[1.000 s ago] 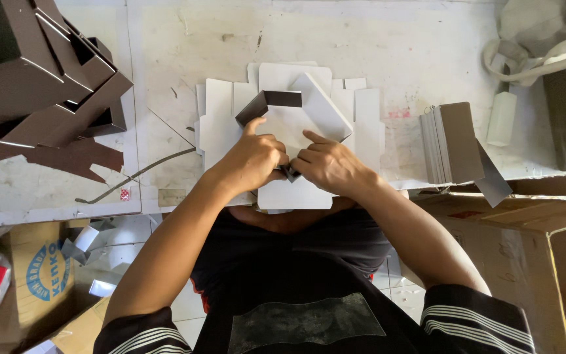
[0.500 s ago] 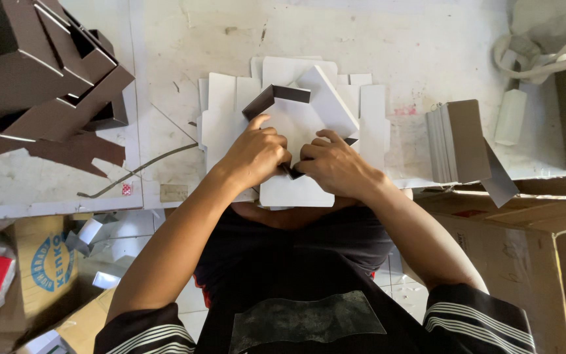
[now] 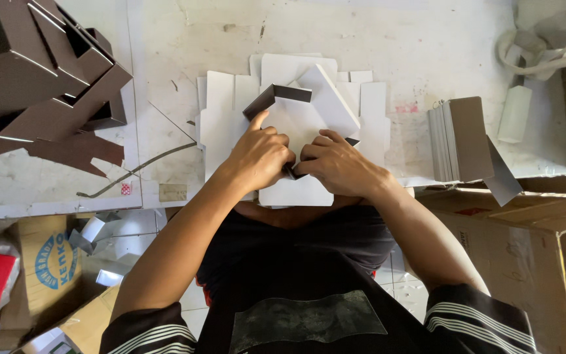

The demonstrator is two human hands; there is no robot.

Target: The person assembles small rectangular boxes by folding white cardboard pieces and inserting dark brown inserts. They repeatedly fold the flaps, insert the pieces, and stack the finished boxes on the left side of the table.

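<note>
Folding a half-formed white box blank, both the left hand and right hand pinching its flaps; finished brown boxes stacked aside, flat blanks remaining.

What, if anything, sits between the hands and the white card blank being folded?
Nothing visible. The left hand and right hand both rest directly on the half-folded card blank, fingers pinching a fold near its middle. It lies on a stack of flat white blanks on the table; nothing lies over it.
</note>
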